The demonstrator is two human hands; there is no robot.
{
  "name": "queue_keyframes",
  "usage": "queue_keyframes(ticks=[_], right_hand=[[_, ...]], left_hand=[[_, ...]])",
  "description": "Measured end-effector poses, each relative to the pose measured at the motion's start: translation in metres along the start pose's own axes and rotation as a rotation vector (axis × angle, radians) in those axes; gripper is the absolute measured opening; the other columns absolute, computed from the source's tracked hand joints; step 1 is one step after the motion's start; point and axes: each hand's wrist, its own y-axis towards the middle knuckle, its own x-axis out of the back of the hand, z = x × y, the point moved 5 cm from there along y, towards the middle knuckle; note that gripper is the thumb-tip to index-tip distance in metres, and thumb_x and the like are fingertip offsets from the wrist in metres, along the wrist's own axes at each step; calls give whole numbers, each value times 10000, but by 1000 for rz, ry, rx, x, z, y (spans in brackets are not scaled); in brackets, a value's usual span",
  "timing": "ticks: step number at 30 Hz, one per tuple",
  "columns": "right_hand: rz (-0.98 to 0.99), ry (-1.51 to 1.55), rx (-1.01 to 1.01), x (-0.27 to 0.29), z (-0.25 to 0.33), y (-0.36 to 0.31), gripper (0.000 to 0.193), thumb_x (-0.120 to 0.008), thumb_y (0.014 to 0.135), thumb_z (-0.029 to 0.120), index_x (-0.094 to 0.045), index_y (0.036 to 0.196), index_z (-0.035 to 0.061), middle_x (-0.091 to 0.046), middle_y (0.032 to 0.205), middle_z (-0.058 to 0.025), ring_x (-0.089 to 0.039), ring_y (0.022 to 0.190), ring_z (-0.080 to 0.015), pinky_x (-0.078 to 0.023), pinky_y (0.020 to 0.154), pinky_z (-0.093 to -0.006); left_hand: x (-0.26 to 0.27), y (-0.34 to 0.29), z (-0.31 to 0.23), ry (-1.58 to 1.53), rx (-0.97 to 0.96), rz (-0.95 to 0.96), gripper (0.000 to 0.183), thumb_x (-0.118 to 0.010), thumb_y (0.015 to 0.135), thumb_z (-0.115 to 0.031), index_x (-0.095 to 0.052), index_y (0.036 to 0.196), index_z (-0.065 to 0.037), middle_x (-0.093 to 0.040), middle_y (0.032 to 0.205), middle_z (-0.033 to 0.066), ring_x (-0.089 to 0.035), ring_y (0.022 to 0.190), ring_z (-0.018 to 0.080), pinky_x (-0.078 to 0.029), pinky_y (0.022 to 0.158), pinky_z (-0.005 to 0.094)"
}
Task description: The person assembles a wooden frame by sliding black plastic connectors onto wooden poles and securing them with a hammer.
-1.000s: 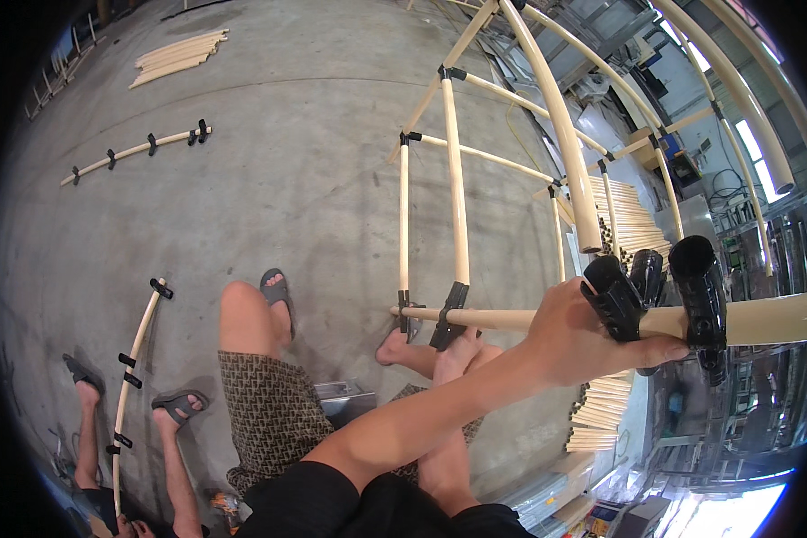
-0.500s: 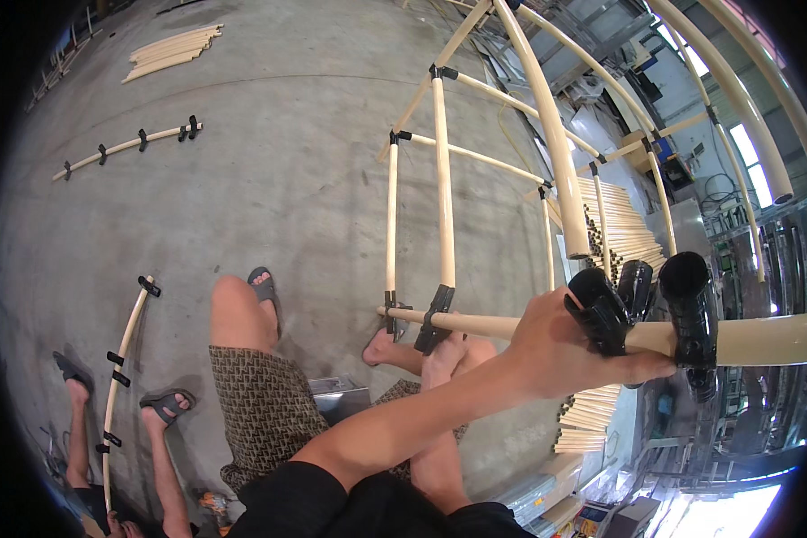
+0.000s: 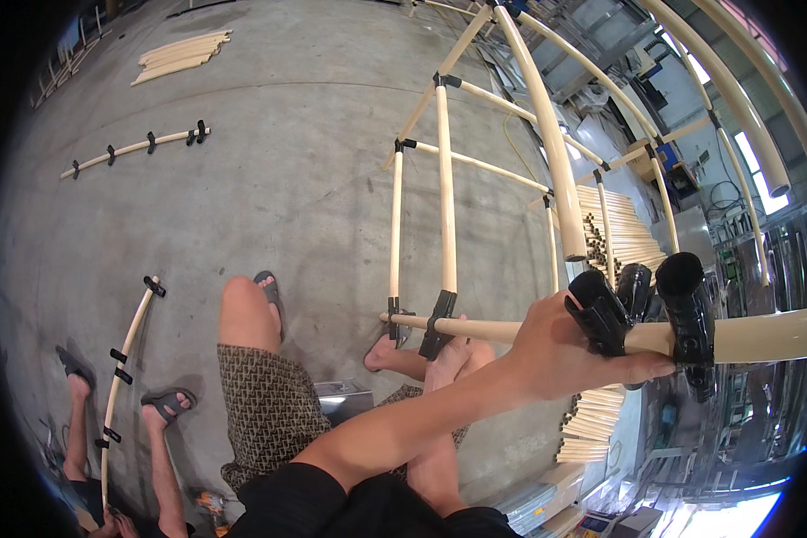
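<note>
A cream pipe [image 3: 758, 336] crosses in front of me, carrying several black pipe joints. My left hand [image 3: 569, 345] reaches over to the right, its fingers wrapped round this pipe next to black half-open joints [image 3: 689, 300]. Lower and further left, my right hand [image 3: 448, 359] closes at a black pipe joint [image 3: 438, 325], where an upright cream pipe [image 3: 446, 197] meets the crosspiece; my left forearm partly hides that arm. Another black joint [image 3: 394, 318] sits at the crosspiece's far end. Above the left hand, a thick pipe [image 3: 547, 134] hangs with its lower end free of the joints.
The pipe frame rises at the right. Loose pipes [image 3: 184, 56] lie on the floor at far left, near a pipe with joints [image 3: 134, 146]. A co-worker's hands [image 3: 112, 523] hold another jointed pipe [image 3: 121, 377] at lower left. Stacked pipes [image 3: 623, 229] stand behind the frame.
The view has shifted slightly, so the floor and frame sit a little further right and lower. Both hands keep their places on the pipe and joint.
</note>
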Motion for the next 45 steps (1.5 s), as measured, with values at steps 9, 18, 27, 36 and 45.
queue_keyframes(ticks=[9, 18, 27, 36, 45], right_hand=[[-119, 12, 55, 8, 16, 1, 205, -636, 965, 169, -586, 999, -26, -585, 917, -96, -561, 841, -178, -457, 738, -336], [-187, 29, 120, 16, 32, 19, 226, -632, 969, 165, -580, 1064, -34, -600, 980, -102, -577, 888, -184, -468, 774, -335], [-224, -26, 148, -2, 26, 26, 260, -627, 973, 160, -574, 1129, -41, -615, 1042, -109, -593, 935, -190, -479, 811, -333], [-244, -133, 152, 33, 41, 4, 302, -622, 977, 155, -568, 1193, -48, -630, 1104, -115, -610, 982, -197, -490, 847, -331], [-254, -289, 231, -7, 40, 18, 350, -617, 981, 151, -562, 1258, -55, -645, 1167, -122, -626, 1030, -203, -501, 883, -330]], left_hand=[[-21, 20, 4, 330, -193, -34, 405, -856, 760, -472, -765, 961, -132, -702, 762, 36, -678, 677, 206, -510, 621, 337], [-23, 29, 8, 225, -190, -84, 452, -835, 759, -522, -724, 914, -111, -687, 821, 61, -689, 739, 254, -528, 657, 374], [1, 45, 6, 141, -143, -63, 298, -842, 831, -207, -754, 1066, -45, -746, 915, 2, -681, 840, 81, -540, 732, 259], [2, 43, 11, -24, -9, 30, 358, -805, 879, -276, -735, 1136, -38, -721, 964, 6, -648, 866, 82, -523, 755, 266], [7, 40, 19, 39, 120, 27, 456, -747, 900, -476, -690, 1019, -40, -614, 747, 3, -552, 625, 68, -430, 526, 245]])
